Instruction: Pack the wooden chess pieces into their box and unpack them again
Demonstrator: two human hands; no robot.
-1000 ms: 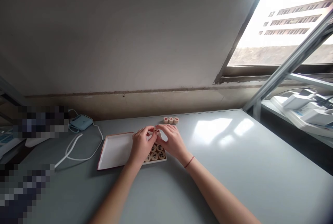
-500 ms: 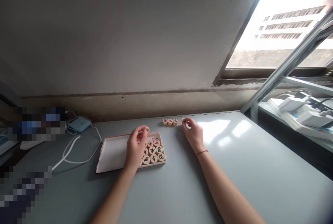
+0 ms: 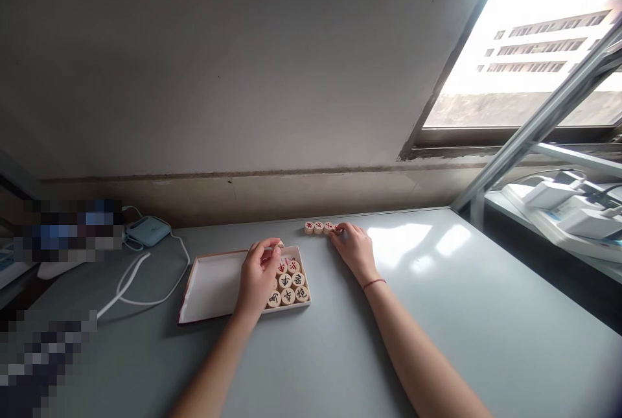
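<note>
Between thumb and fingertips, my left hand (image 3: 260, 272) pinches a round wooden Chinese chess piece (image 3: 280, 245) above a shallow white box (image 3: 211, 285). Several chess pieces with black or red characters, such as a black-marked piece (image 3: 301, 293), lie face up in the box's right part; my hand hides some of them. Farther back on the table, my right hand (image 3: 354, 251) has its fingers closed on another chess piece (image 3: 336, 227), mostly covered by the fingers. That piece sits at the right end of a short row of red-marked pieces (image 3: 318, 228).
The grey table (image 3: 340, 353) meets a wall at the back. A light blue device (image 3: 149, 231) with a white cable (image 3: 187, 256) lies at the left. On the right, a metal frame (image 3: 529, 123) rises beside a shelf with white chargers (image 3: 558, 194). Sunlight patches fall on the table.
My right hand has moved left with its chess piece, bringing it against the end of the row. My left hand has shifted slightly right, still pinching its piece.
</note>
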